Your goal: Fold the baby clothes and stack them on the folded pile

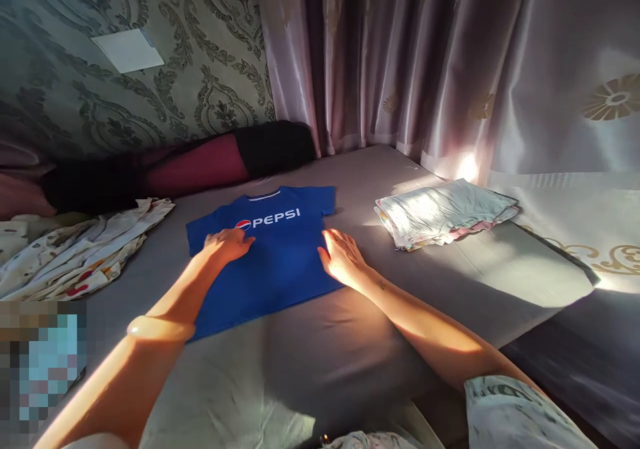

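Note:
A blue T-shirt [280, 262] with a white PEPSI print lies spread flat on the grey bed sheet [345, 349], its collar away from me. My left hand [229, 244] rests on the shirt's left part, just below the round logo, with the thumb apart from the bent fingers. At the shirt's right edge, below the right sleeve, is my right hand [341, 254], fingers together and thumb apart, touching the edge. Neither hand shows fabric clearly pinched in it.
Folded light clothes [445, 212] are stacked at the right. Loose patterned clothes [100, 256] lie at the left. A dark and maroon bundle [200, 162] runs along the wall, and curtains [400, 56] hang behind the bed.

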Demonstrator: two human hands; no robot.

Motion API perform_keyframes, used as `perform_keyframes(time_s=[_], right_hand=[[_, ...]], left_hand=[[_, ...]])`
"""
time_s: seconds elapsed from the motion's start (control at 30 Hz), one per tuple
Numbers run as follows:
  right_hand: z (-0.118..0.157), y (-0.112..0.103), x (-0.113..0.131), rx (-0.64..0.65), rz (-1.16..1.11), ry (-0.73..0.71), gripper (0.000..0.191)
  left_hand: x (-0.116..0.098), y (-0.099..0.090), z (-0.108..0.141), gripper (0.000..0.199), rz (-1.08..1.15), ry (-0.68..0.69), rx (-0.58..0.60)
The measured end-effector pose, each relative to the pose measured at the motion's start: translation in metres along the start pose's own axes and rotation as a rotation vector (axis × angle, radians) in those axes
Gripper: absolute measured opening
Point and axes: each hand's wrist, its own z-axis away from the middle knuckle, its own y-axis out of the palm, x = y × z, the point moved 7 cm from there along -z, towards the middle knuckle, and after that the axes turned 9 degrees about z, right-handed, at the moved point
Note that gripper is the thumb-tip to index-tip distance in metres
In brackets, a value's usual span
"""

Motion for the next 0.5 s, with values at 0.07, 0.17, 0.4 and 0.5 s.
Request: perform_keyframes(time_s=[0.07, 0.17, 0.4, 0.5], right_hand=[[0.001, -0.007, -0.007, -0.02, 0.056, 0.064, 0.033], [0.002, -0.013, -0.016, -0.041, 0.13, 0.129, 0.027], [0.005, -0.011, -0.021, -0.001, 0.124, 0.115, 0.029], [0.005, -0.009, -0.02, 0.042, 0.107, 0.116, 0.029]], left_hand=[[-0.041, -0.013, -0.016, 0.041, 0.105, 0.171, -0.088], [-0.098, -0.014, -0.04, 0.032, 0.255, 0.281, -0.111], [-0.193, 0.005, -0.086, 0.029, 0.472, 0.321, -0.117], [-0.211, 0.006, -0.096, 0.037, 0.455, 0.279, -0.182]])
